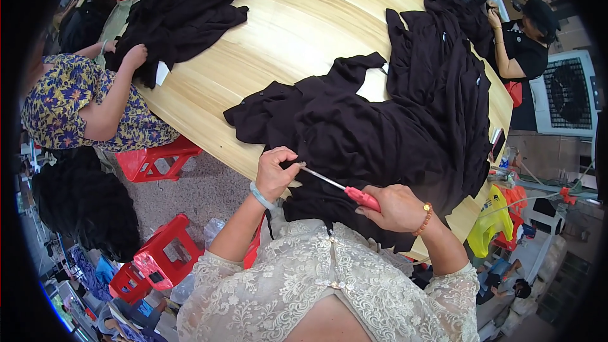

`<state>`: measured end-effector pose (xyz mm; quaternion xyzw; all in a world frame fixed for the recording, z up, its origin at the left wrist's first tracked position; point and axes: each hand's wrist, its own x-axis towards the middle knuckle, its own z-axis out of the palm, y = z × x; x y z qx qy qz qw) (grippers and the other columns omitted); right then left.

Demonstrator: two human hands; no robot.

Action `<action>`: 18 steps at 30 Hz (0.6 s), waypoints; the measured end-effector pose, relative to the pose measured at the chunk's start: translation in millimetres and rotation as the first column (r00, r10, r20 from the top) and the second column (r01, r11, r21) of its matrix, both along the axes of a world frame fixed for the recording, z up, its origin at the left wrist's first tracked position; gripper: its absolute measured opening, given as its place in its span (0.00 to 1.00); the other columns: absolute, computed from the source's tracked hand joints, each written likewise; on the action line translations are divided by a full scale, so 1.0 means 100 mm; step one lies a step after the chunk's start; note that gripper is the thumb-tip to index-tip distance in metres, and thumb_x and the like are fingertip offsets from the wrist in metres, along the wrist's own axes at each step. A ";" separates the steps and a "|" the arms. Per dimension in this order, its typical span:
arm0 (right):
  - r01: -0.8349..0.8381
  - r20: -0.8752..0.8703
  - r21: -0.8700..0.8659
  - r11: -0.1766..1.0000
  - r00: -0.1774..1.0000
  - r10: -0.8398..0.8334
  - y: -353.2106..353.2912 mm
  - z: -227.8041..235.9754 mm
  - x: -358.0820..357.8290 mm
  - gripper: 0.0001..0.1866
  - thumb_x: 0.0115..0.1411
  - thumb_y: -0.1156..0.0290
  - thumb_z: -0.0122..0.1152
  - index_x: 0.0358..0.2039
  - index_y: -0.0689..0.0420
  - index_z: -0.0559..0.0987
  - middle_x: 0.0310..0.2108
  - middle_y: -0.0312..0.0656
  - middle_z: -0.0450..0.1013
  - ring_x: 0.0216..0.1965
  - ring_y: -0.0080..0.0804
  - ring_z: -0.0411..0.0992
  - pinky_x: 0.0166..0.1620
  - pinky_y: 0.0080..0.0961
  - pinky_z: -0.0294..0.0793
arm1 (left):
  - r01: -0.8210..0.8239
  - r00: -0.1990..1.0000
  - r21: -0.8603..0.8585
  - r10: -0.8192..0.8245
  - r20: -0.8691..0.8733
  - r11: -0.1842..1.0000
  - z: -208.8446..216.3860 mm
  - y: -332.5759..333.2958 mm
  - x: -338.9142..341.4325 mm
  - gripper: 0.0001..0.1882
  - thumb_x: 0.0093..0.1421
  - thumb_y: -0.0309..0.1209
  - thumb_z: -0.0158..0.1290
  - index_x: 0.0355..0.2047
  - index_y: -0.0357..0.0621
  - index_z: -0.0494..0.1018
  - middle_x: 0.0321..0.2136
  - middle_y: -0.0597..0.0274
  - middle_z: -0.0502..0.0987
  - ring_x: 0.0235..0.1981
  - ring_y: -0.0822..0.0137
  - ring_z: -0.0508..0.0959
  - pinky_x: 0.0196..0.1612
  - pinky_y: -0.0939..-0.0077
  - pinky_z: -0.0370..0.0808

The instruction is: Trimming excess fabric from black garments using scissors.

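Observation:
A black garment (354,133) lies spread and crumpled on the pale wooden table, its lower part reaching the front edge by my body. My left hand (275,168) is closed at the garment's near left part, with a bit of dark cloth showing between the pinched fingers. In my right hand (402,208) is a slim tool (363,198) with a pinkish-red handle and a thin straight metal shaft. Its shaft points left and its tip meets the fingertips of my left hand. The exact shape of the tip is too small to make out.
More black garments (443,88) are heaped along the table's right side. At the far left, a person in a flowered top (95,101) handles another black pile (190,12). A person in black (529,38) works at the right. Red stools (168,250) stand on the left floor.

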<state>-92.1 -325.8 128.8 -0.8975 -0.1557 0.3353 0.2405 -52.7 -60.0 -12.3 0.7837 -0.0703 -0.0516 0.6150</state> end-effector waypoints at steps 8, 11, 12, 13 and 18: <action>-0.036 -0.105 0.059 0.998 0.994 0.042 -0.03 0.02 0.05 0.17 0.59 0.57 0.60 0.40 0.57 0.75 0.24 0.53 0.75 0.31 0.53 0.76 0.36 0.42 0.74 | -0.002 1.000 -0.007 0.002 0.015 1.000 0.08 -0.01 0.01 0.08 0.44 0.22 0.62 0.22 0.33 0.73 0.21 0.58 0.75 0.24 0.66 0.75 0.30 0.76 0.70; 0.255 0.073 0.131 0.958 0.961 -0.266 -0.19 -0.11 0.14 0.16 0.57 0.61 0.63 0.42 0.55 0.74 0.32 0.52 0.75 0.36 0.55 0.75 0.39 0.42 0.74 | 0.231 0.955 -0.116 -0.248 -0.164 0.966 0.59 0.00 -0.06 0.10 0.45 0.24 0.65 0.20 0.36 0.72 0.20 0.65 0.72 0.24 0.75 0.71 0.28 0.79 0.67; 0.367 0.146 0.199 0.909 0.906 -0.397 -0.27 -0.17 0.21 0.16 0.56 0.65 0.63 0.43 0.55 0.74 0.35 0.52 0.75 0.39 0.55 0.74 0.41 0.41 0.73 | 0.432 0.869 -0.249 -0.474 -0.144 0.867 0.86 0.07 -0.13 0.10 0.45 0.24 0.65 0.20 0.37 0.72 0.21 0.63 0.72 0.24 0.74 0.72 0.28 0.78 0.67; 0.421 0.270 0.216 0.881 0.841 -0.468 -0.35 -0.24 0.29 0.15 0.57 0.68 0.62 0.44 0.56 0.73 0.38 0.52 0.74 0.41 0.55 0.73 0.42 0.40 0.73 | 0.543 0.741 -0.524 -0.668 -0.067 0.656 1.03 0.16 -0.24 0.09 0.46 0.22 0.64 0.21 0.38 0.73 0.21 0.62 0.73 0.25 0.69 0.73 0.27 0.76 0.67; 0.424 0.422 0.193 0.885 0.778 -0.465 -0.53 -0.50 0.64 0.14 0.58 0.72 0.58 0.45 0.59 0.73 0.37 0.51 0.74 0.41 0.53 0.73 0.45 0.36 0.72 | 0.646 0.285 -0.757 -0.951 0.122 0.096 1.38 0.50 -0.34 0.09 0.56 0.24 0.62 0.31 0.30 0.73 0.28 0.53 0.75 0.28 0.58 0.75 0.29 0.74 0.68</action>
